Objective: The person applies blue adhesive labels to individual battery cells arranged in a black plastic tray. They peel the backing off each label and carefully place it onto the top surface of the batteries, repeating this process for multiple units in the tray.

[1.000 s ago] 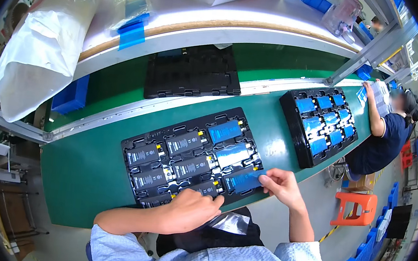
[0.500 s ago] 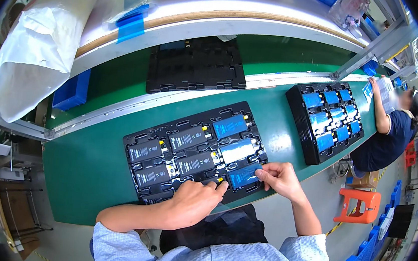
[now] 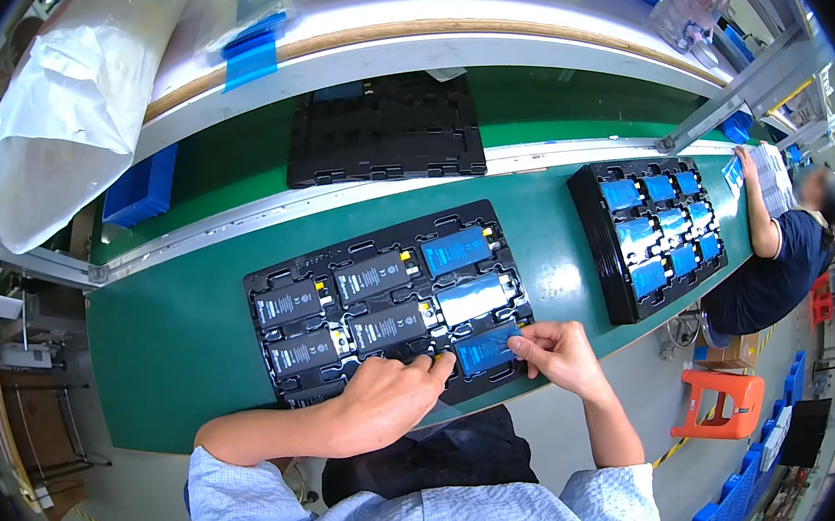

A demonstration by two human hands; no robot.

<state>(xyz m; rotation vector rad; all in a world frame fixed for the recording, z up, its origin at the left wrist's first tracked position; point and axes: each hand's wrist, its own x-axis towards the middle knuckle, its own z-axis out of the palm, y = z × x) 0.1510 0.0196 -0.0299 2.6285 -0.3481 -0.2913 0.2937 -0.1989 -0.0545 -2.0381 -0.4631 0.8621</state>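
Left hand [image 3: 386,401]: palm down on the near edge of the black moulded plastic tray [image 3: 275,282], index fingertip beside the blue-faced flat rectangular battery cell [image 3: 485,347]; fingers loosely together, gripping nothing.
Right hand [image 3: 557,352]: at the tray's near right corner, thumb and forefinger pinched on that cell's right end.
Cell: seated in the tray's nearest right pocket, between both hands.
Beyond tray: empty black tray [image 3: 382,129]; right, second black tray of blue cells [image 3: 651,233].

Both hands on black tray [image 3: 275,282]: right hand [image 3: 559,355] pinches blue cell [image 3: 485,347], left hand [image 3: 389,403] beside it.
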